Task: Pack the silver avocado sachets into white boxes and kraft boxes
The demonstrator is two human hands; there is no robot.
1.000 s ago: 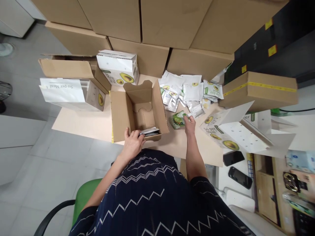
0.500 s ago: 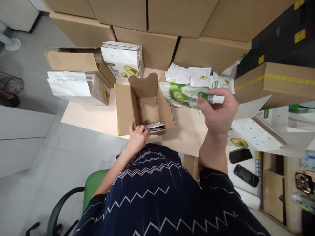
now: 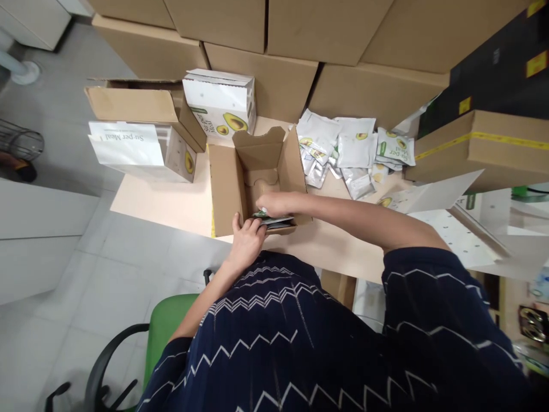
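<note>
An open brown cardboard box [image 3: 225, 191] stands on the table with its flaps spread. My left hand [image 3: 247, 240] is closed over its near left rim, fingers curled by the packets [image 3: 281, 222] that stand along the near wall. Inside the box, my right hand [image 3: 277, 203] is closed around a green-and-white spouted pouch [image 3: 259, 214]. Only a bit of green print and the white cap show; the hand hides the rest. The pouch is down beside the packets.
Avocado-printed white packets [image 3: 358, 143] lie piled right of the box. White Super Meal cartons [image 3: 219, 94] and another open brown box [image 3: 131, 103] stand to the left. Large brown boxes [image 3: 261, 80] line the back. A green chair [image 3: 169, 320] is at the lower left.
My right hand has moved left and down into the box with the spouted pouch. My left hand keeps its place on the rim. The view has shifted slightly.
</note>
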